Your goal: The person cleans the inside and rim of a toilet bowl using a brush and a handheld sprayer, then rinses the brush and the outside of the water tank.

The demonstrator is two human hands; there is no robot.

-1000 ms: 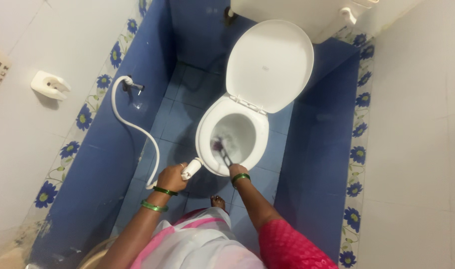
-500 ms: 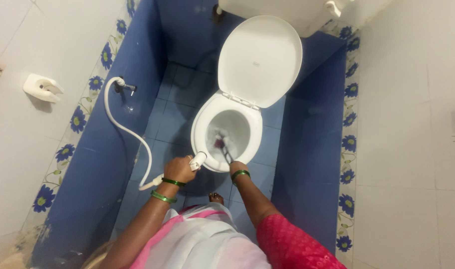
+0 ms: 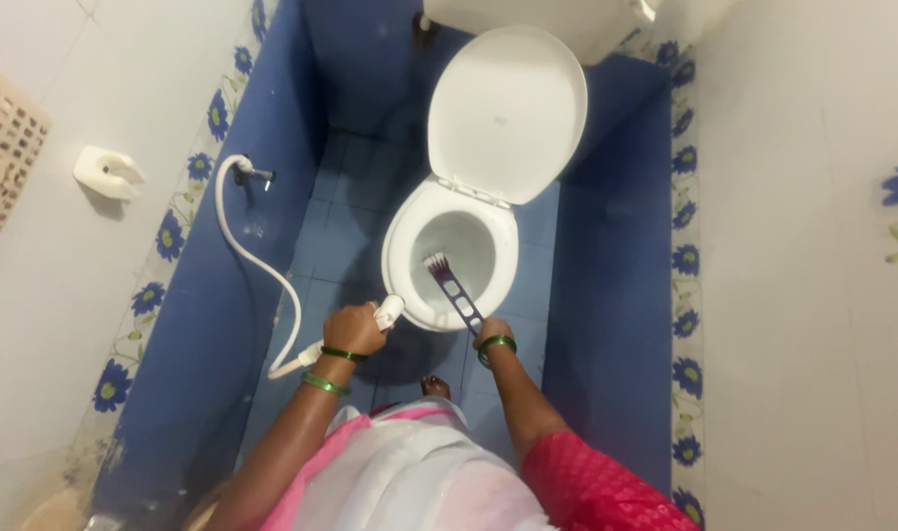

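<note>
A white toilet bowl [image 3: 407, 234] stands ahead with its lid [image 3: 508, 113] raised. My right hand [image 3: 490, 332] grips the handle of a purple toilet brush [image 3: 453, 285], whose white bristles reach into the bowl. My left hand [image 3: 352, 328] holds a white spray nozzle [image 3: 388, 313] pointed at the bowl's near rim. Its white hose [image 3: 255, 254] loops back to a tap [image 3: 250, 173] on the left wall. Both wrists wear green bangles.
Blue tiles cover the floor [image 3: 343, 226] and lower walls, with white flowered tiles above. An empty white holder [image 3: 109, 171] is fixed on the left wall. The white cistern [image 3: 538, 20] sits behind the lid. My foot [image 3: 435, 386] shows below the bowl.
The brush has come up out of the bowl's water, and its handle now shows more fully. My right hand moved slightly right. The view shifted a little left.
</note>
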